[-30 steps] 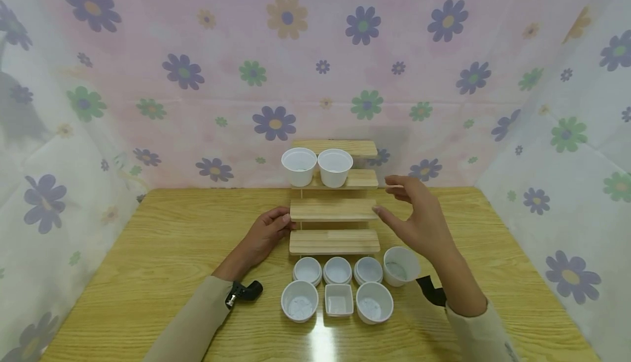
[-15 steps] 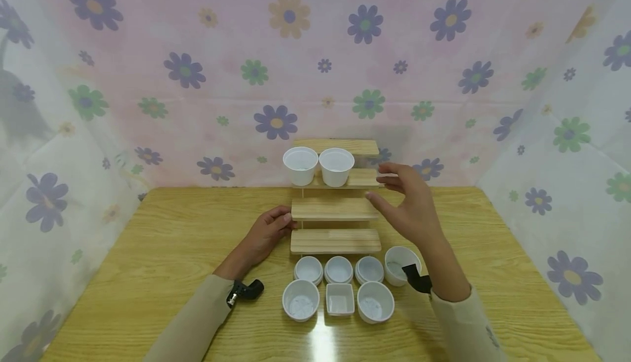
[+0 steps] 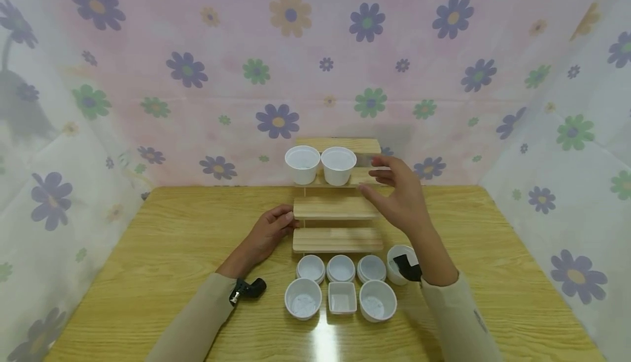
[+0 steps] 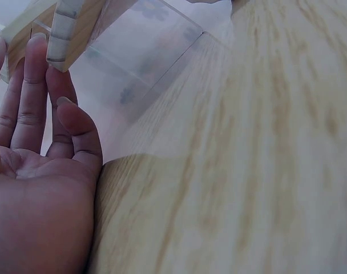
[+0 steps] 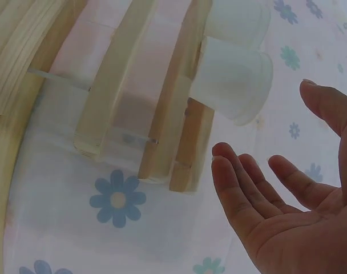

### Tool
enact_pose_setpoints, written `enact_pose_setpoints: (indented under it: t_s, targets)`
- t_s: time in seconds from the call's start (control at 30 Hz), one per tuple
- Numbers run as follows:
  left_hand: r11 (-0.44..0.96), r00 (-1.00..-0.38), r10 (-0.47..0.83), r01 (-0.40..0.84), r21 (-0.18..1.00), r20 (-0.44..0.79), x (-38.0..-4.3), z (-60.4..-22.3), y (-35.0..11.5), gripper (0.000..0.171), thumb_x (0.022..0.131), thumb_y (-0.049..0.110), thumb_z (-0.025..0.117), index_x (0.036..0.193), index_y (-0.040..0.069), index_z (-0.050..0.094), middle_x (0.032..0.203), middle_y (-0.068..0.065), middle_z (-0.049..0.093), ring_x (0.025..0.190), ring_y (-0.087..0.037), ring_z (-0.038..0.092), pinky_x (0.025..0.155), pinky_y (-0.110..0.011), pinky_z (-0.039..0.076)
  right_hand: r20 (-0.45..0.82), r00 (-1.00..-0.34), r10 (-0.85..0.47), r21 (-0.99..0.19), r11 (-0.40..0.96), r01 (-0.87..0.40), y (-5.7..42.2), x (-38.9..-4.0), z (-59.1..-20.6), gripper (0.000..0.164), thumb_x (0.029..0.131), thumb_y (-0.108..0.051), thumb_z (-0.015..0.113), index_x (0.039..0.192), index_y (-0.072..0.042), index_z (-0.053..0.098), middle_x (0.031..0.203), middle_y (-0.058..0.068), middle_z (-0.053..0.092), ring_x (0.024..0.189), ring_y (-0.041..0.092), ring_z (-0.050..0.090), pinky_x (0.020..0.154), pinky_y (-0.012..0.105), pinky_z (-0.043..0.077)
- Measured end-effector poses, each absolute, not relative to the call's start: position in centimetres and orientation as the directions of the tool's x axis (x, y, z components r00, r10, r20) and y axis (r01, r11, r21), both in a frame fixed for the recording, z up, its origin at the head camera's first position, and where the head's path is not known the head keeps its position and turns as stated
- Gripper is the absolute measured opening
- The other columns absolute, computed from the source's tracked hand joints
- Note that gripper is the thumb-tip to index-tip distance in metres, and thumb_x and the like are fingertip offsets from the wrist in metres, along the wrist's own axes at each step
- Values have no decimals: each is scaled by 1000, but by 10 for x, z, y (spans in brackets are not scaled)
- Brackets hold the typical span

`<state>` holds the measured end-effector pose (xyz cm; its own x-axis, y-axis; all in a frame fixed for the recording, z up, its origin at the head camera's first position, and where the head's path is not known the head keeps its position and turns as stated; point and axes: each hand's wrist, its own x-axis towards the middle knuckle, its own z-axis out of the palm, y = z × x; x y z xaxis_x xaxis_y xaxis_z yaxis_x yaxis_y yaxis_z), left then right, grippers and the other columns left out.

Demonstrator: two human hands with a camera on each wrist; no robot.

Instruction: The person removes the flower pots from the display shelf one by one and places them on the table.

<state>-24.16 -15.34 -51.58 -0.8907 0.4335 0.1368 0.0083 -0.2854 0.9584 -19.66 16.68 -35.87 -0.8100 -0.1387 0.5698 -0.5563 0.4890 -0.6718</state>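
Note:
A tiered wooden stand (image 3: 337,208) with clear side panels rises at the middle of the table. Two white plastic cups (image 3: 338,166) (image 3: 303,165) sit side by side on an upper tier. My left hand (image 3: 268,234) touches the stand's left end around the middle tiers; in the left wrist view its fingers (image 4: 32,108) lie fairly straight against the shelf ends. My right hand (image 3: 400,196) hovers at the right end of the upper tiers, thumb and fingers spread apart with nothing between them. In the right wrist view its fingertips stay apart from the nearer cup (image 5: 233,80).
In front of the stand are three small round tubs (image 3: 341,269), two round bowls (image 3: 303,299) (image 3: 377,300) and a square dish (image 3: 342,298) between them. Another white cup (image 3: 396,266) stands right, partly hidden by my wrist gear. Flowered cloth (image 3: 217,66) walls the table.
My right hand has moved left and up, from beside the stand to over the right ends of its tiers. The left hand and the cups keep their places.

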Motion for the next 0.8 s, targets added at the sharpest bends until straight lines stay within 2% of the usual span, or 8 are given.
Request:
enact_pose_setpoints:
  t_s: [0.27, 0.5, 0.8]
  targets:
    - [-285, -896, 424, 9, 958, 134, -240, -513, -153, 17, 113, 17, 54, 122, 19, 69, 111, 3, 70, 102, -11, 70, 93, -28, 56, 508, -851, -134, -711, 493, -502, 159, -215, -353, 65, 87, -12, 90, 142, 1, 58, 136, 18, 63, 118, 34, 69, 104, 46, 56]
    - [-284, -894, 429, -1, 959, 126, -240, -512, -153, 17, 114, 17, 54, 122, 16, 68, 112, 2, 70, 102, -12, 70, 93, -29, 57, 430, -889, -155, -753, 482, -449, 153, -227, -351, 70, 87, -16, 91, 145, 0, 56, 133, 22, 64, 119, 40, 68, 105, 50, 55]
    - [-297, -892, 434, -8, 955, 128, -238, -511, -152, 17, 114, 16, 53, 121, 21, 68, 108, 5, 70, 102, -10, 71, 92, -28, 56, 401, -901, -167, -754, 499, -428, 147, -240, -361, 75, 85, -21, 93, 146, 0, 54, 131, 20, 67, 118, 39, 69, 105, 50, 55]
